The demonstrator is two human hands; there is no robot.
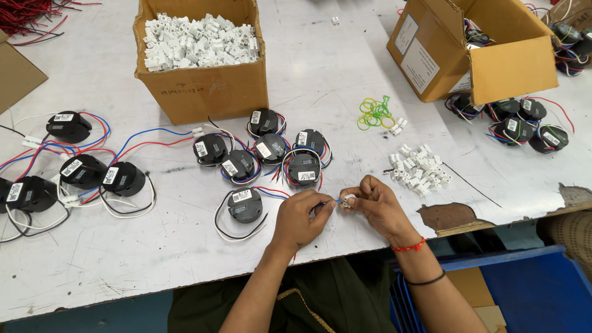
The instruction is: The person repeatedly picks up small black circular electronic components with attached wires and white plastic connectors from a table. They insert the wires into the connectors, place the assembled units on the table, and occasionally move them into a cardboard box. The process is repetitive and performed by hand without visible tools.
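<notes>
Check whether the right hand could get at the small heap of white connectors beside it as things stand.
Probably yes: the heap of white connectors lies just beyond the right hand with bare table between, though that hand is pinching a white connector.

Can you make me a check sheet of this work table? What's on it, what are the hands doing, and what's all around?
Surface: white table, scratched, with a chipped brown patch near the right edge.
Job's things: small white connector pinched in the right hand; left hand holds a blue wire to it; round black unit lies beside the left hand.
Clutter: loose white connectors; green and yellow rubber bands; cluster of black units.
Grippers: both hands closed on their parts.
Cables: red, blue, black and white leads trail from the units.
Surroundings: open box of white connectors; second cardboard box; blue bin.
</notes>
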